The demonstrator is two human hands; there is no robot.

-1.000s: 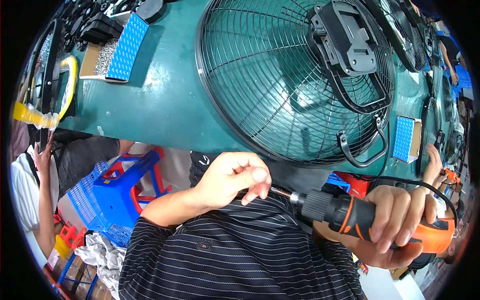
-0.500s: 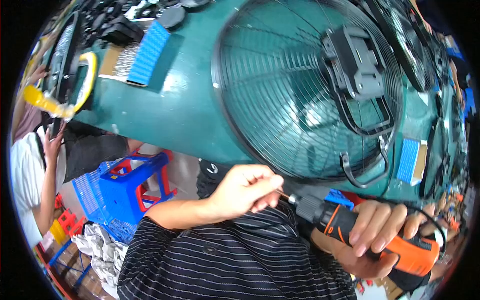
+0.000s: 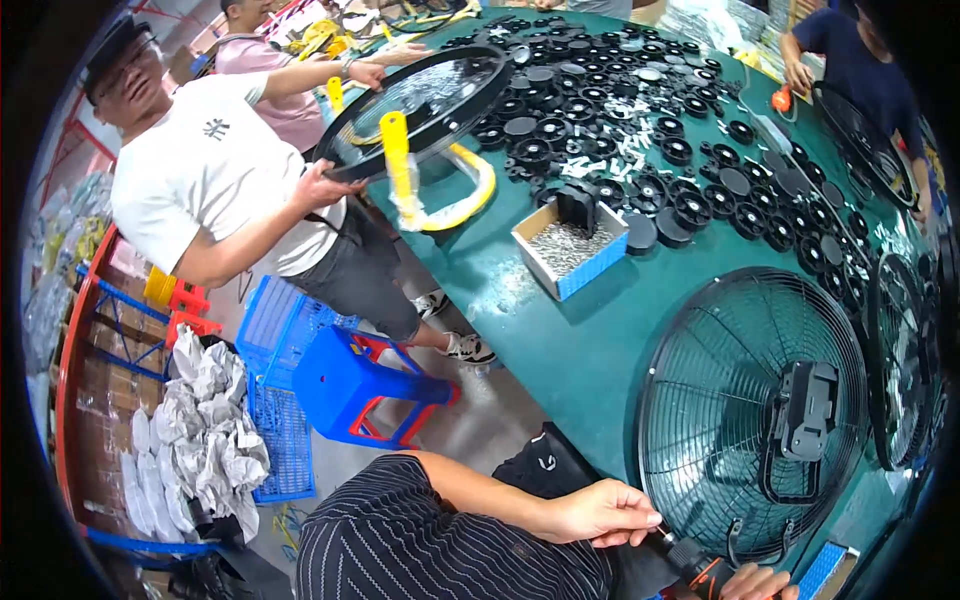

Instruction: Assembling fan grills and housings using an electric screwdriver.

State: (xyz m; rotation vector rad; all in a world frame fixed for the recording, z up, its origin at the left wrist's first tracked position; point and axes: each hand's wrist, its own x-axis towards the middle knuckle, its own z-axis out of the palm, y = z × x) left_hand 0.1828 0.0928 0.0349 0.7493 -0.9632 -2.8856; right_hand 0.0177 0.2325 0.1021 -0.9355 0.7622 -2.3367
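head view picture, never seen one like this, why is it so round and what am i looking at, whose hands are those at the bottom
The picture comes from a wide fisheye camera worn on a person's head, looking down, so straight edges bend near the rim. The two hands at the bottom belong to the wearer. The left hand pinches the tip of an orange and black power screwdriver, which the right hand grips at the picture's lower edge. In front lies a green table with a black wire fan guard flat on it, a small box of screws and many black round plastic parts. On the left, a co-worker in a white shirt holds another fan guard. A blue stool stands on the floor.
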